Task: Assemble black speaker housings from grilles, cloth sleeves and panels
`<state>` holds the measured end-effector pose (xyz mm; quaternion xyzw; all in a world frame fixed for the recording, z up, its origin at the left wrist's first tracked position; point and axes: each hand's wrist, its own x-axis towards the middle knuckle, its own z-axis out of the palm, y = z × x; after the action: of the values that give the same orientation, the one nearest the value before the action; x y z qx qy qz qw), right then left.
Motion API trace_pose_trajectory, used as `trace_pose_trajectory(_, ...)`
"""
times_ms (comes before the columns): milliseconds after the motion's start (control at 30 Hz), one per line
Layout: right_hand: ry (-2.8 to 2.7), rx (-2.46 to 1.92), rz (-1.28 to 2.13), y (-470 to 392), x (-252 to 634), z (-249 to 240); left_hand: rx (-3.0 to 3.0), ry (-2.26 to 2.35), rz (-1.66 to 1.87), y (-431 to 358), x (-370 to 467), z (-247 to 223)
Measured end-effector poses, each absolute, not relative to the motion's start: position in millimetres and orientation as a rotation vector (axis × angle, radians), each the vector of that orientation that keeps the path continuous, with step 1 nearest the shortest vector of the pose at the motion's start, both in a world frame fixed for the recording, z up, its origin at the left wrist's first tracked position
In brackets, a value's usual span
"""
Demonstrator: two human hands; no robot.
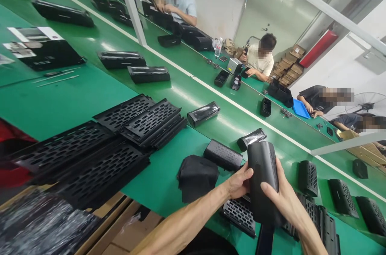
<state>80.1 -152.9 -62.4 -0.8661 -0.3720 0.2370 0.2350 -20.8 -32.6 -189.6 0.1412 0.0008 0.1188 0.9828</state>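
Note:
A black, rounded plastic housing point(259, 174) stands nearly upright between my two hands, above the green table. My left hand point(238, 183) grips its left side, the thumb along the near edge. From the right, my right hand point(281, 190) closes on it, with the thumb across the smooth front. Behind it lie a similar black housing with slots point(222, 154) and a shiny black housing point(251, 139). Left of my hands is a folded black cloth point(197, 176). A perforated black panel point(239, 214) lies below my left hand, partly hidden by the forearm.
Stacks of slotted black panels point(150, 120) cover the table's left part. A green conveyor point(177, 90) with several housings runs behind. More housings point(342, 196) stand at right. White frame posts point(131, 5) rise beyond; several people point(257, 60) sit across. Open cardboard boxes point(120, 227) are at lower left.

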Motion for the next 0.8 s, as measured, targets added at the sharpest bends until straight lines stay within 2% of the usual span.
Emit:
trace_pose_trajectory(100,-1.013,-2.353,0.710,-147.5,86.5,-47.0,0.346,-0.017,0.196,-24.1,-12.6,-186.2)
trace_pose_trajectory(200,-1.066,-2.292,0.630,-156.7,84.2,-38.8,0.378,-0.027,0.258,-11.6,-7.7,-172.5)
trace_pose_trajectory(367,-0.900,-2.228,0.206,-183.1,44.3,-66.5,0.438,-0.007,0.402,13.4,-8.8,-144.8)
trace_pose_trajectory(500,-0.844,-2.173,-0.121,-169.7,21.4,-92.2,0.479,0.006,0.459,21.7,-9.2,-129.6)
trace_pose_trajectory(600,-0.928,-2.016,-0.318,-154.7,24.4,-93.7,0.515,-0.003,0.473,21.6,-7.0,-122.8)
trace_pose_trajectory(800,-0.939,-1.974,-0.323,-165.1,42.8,-75.7,0.771,-0.067,0.459,56.0,-3.8,-114.0)
